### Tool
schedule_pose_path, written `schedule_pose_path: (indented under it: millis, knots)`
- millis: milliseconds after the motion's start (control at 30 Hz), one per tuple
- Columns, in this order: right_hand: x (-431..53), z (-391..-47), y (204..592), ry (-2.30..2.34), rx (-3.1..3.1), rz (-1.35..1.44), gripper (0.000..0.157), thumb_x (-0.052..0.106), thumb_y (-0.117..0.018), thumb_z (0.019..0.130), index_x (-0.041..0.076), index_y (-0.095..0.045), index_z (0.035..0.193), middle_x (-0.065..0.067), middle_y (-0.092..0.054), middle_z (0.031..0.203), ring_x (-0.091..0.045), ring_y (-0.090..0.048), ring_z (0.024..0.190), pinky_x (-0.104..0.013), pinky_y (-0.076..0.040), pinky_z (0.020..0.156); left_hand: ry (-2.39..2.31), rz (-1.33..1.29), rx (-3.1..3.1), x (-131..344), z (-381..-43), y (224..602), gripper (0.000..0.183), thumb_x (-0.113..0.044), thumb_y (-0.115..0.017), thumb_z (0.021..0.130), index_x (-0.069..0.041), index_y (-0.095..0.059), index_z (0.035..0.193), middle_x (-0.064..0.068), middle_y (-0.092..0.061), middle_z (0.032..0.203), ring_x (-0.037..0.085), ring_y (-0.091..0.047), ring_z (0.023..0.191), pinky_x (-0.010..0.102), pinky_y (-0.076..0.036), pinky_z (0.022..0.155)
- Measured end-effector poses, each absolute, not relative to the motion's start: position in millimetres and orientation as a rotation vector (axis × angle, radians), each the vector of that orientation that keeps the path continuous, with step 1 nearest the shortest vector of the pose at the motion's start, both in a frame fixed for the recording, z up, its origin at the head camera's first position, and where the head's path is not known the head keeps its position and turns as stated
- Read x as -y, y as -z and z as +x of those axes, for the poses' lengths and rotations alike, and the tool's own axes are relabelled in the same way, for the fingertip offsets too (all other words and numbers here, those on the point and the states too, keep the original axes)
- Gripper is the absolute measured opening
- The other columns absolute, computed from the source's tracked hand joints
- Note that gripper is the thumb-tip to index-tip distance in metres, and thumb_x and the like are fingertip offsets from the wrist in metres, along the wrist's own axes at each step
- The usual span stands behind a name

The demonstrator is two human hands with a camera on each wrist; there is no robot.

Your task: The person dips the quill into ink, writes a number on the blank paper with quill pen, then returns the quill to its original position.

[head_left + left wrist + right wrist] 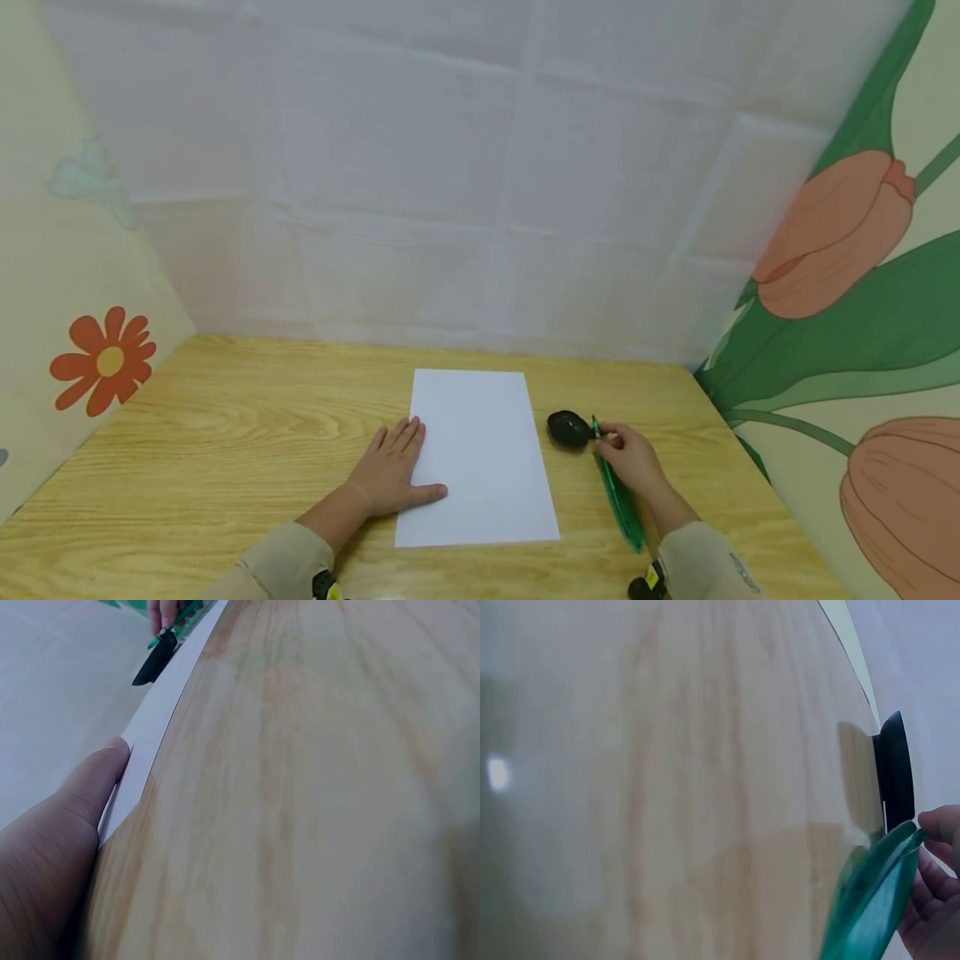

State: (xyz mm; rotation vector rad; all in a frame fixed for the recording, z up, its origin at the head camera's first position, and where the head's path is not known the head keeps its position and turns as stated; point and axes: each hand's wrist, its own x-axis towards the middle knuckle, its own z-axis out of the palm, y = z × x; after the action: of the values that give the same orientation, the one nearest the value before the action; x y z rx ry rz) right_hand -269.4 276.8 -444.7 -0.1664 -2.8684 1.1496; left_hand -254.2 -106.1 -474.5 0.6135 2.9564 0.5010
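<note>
My left hand [393, 471] lies on the left edge of a blank white sheet of paper [483, 458], fingers straight and thumb stretched across it. In the left wrist view, the thumb [94, 780] rests at the paper's edge. To the right of the sheet, my right hand [633, 458] pinches the far end of a long, narrow, shiny green object [621, 504]. Its lower part widens toward me and looks folded in the right wrist view. A glossy black oval object [568, 428] lies just left of the fingertips; whether its narrow end touches them I cannot tell.
The wood-grain table [262, 433] reaches back to a white cloth backdrop [420, 167]. At the left stands a pale panel with a red flower [110, 362], and at the right a panel with large tulips [832, 233] and green leaves.
</note>
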Motion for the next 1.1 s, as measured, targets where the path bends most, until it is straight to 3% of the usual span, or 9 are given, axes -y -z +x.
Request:
schedule_pose_path:
  millis: [600, 900, 1100]
  knots:
    - [-263.1, -270.2, 435.7, -1.235, 2.769, -0.043, 0.039, 0.010, -0.064, 0.093, -0.001, -0.059, 0.130, -0.017, -0.070, 0.097, -0.020, -0.065, 0.085, -0.025, -0.050, 0.069, -0.523, 0.611, -2.962, 108.0, -254.7, 477.2, 0.111, -0.074, -0.056, 0.081, 0.002, -0.023, 0.154, 0.018, -0.018, 0.163, 0.034, -0.012, 0.153, 0.056, -0.004, 0.122]
    - [-257.0, -270.2, 433.2, -1.269, 2.802, -0.034, 0.045, 0.014, -0.058, 0.097, 0.009, -0.052, 0.141, -0.023, -0.065, 0.124, -0.034, -0.063, 0.110, -0.042, -0.055, 0.087, -0.521, 0.608, -2.942, 107.8, -253.6, 473.5, 0.111, -0.075, -0.055, 0.082, 0.003, -0.024, 0.153, 0.020, -0.019, 0.163, 0.035, -0.013, 0.152, 0.058, -0.007, 0.122]
    - [-252.3, -270.9, 431.2, -1.321, 2.784, -0.015, 0.041, 0.011, -0.051, 0.100, 0.009, -0.052, 0.141, -0.020, -0.061, 0.133, -0.034, -0.059, 0.119, -0.043, -0.052, 0.097, -0.511, 0.600, -2.941, 108.0, -254.3, 472.7, 0.111, -0.076, -0.053, 0.082, 0.003, -0.023, 0.154, 0.019, -0.018, 0.163, 0.034, -0.013, 0.153, 0.058, -0.007, 0.122]
